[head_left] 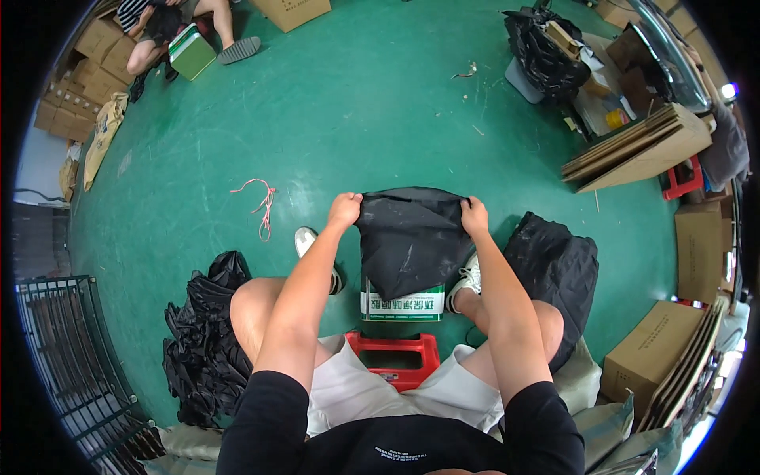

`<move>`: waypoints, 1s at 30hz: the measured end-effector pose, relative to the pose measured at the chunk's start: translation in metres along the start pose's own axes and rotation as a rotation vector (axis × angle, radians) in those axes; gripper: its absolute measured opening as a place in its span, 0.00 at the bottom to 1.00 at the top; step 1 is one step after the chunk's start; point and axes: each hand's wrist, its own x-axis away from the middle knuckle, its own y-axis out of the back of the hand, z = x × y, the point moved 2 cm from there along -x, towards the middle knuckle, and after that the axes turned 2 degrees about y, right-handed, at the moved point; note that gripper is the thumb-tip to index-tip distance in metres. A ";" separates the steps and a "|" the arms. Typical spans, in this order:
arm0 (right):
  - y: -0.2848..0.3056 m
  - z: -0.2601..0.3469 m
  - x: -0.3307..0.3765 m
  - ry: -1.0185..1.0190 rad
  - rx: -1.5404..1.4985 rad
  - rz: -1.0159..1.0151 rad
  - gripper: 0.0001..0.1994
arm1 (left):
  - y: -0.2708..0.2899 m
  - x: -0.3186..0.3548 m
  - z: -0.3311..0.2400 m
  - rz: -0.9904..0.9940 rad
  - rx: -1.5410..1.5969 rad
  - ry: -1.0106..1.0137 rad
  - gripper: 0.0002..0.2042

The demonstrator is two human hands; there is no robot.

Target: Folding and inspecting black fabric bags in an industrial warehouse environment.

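Note:
A piece of black cloth (pixel 412 237) is spread between my two hands. My left hand (pixel 345 209) pinches its far left corner, and my right hand (pixel 474 215) grips the far right one. Its lower part drapes over a green and white rectangular tin (pixel 402 305) standing between my feet, so most of the tin's top is hidden. To my left lies a crumpled heap of black sheeting (pixel 207 340). On the right, beside my knee, rests a bulky black bundle (pixel 552 261).
A red plastic stool (pixel 404 358) is between my thighs. Pink string (pixel 267 207) lies on the green floor. Flattened cardboard (pixel 637 150) leans at the right, with cartons (pixel 653 348) nearer. A black metal rack (pixel 79 356) stands left. Another person (pixel 186 24) sits far left by a green tin (pixel 191 52).

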 end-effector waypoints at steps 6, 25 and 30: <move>-0.006 -0.017 -0.019 -0.195 -0.042 0.073 0.19 | -0.013 -0.023 -0.013 -0.006 0.096 0.060 0.18; -0.061 -0.070 0.001 -0.863 -0.665 0.271 0.26 | -0.059 -0.020 0.050 0.249 1.181 0.766 0.17; -0.053 -0.044 0.013 -0.794 -0.968 0.278 0.21 | -0.039 -0.022 0.045 0.102 1.002 0.605 0.15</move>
